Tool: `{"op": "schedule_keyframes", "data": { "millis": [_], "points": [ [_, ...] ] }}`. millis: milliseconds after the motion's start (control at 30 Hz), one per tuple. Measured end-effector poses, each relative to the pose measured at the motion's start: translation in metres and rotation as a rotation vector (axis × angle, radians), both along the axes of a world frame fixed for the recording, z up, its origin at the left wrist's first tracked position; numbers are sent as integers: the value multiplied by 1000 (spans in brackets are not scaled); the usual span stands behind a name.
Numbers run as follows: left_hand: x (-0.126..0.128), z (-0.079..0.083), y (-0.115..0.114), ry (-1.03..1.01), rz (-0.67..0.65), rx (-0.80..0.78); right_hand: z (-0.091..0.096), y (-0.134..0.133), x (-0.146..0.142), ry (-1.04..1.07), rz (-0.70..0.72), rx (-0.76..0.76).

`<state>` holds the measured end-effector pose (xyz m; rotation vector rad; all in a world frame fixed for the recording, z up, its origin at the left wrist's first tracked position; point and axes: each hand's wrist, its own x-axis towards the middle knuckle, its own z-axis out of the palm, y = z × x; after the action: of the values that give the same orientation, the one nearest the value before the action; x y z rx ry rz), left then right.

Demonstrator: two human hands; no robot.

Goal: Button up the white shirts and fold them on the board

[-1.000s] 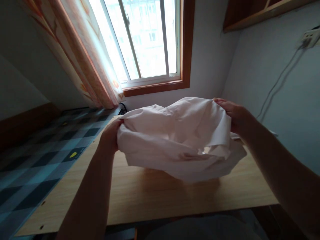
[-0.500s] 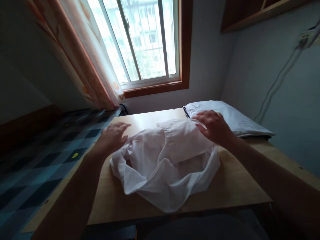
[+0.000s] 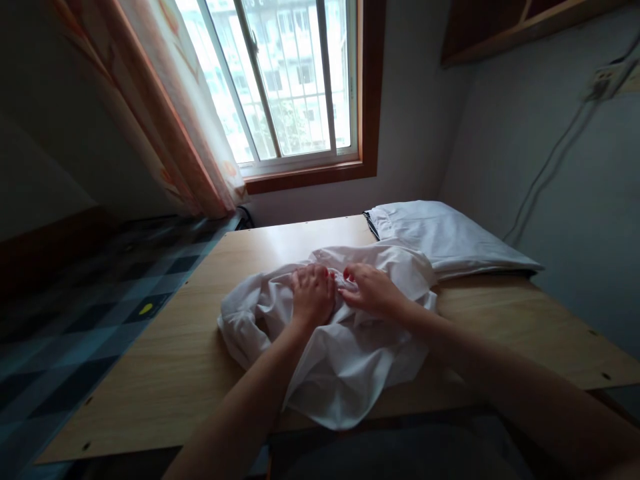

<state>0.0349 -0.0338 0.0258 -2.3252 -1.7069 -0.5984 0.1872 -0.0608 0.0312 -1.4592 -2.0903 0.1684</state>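
A crumpled white garment [image 3: 345, 360] lies in a heap on the wooden table [image 3: 175, 360], its lower edge hanging over the near side. Both my hands rest on its middle, side by side. My left hand [image 3: 313, 293] has its fingers curled into the cloth. My right hand [image 3: 367, 287] pinches a fold just beside it, fingers bent. The fingertips of the two hands almost touch.
A folded white cloth [image 3: 450, 237] lies at the table's far right, against the wall. A checked blue bedcover [image 3: 75, 320] runs along the left. Behind are a window [image 3: 285, 80] with a patterned curtain [image 3: 165, 113], a wall cable [image 3: 550, 167] and a high shelf [image 3: 500, 27].
The garment, held up in the air a second ago, has been laid on the table. My hands then moved from its outer edges to its middle and closed on the cloth.
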Motion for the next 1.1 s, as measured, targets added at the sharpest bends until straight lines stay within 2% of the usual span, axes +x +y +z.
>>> {"op": "schedule_keyframes", "data": {
  "millis": [67, 133, 267, 467, 633, 767, 1000, 1100],
  "points": [
    [-4, -13, -1, -59, -57, -73, -8, -2, 10, 92, 56, -54],
    [-5, -16, -2, -110, -100, -113, -15, -5, 18, 206, 66, -72],
    [-3, -9, -2, -122, -162, -100, -22, -4, 24, 410, 49, -88],
    [-3, 0, -6, -156, -200, 88, -26, 2, 31, 710, 41, -95],
    [2, 4, -11, -114, -211, 128, -30, 3, 28, 938, 92, -116],
    [4, 1, -11, -134, -199, 155, -29, -1, 26, 1013, 123, -123],
    [0, -4, -7, -245, -385, 86, -22, -6, 24, 1002, 94, -120],
    [1, -4, -5, -225, -389, 37, -23, -5, 23, 965, 39, -87]
  ]
}}
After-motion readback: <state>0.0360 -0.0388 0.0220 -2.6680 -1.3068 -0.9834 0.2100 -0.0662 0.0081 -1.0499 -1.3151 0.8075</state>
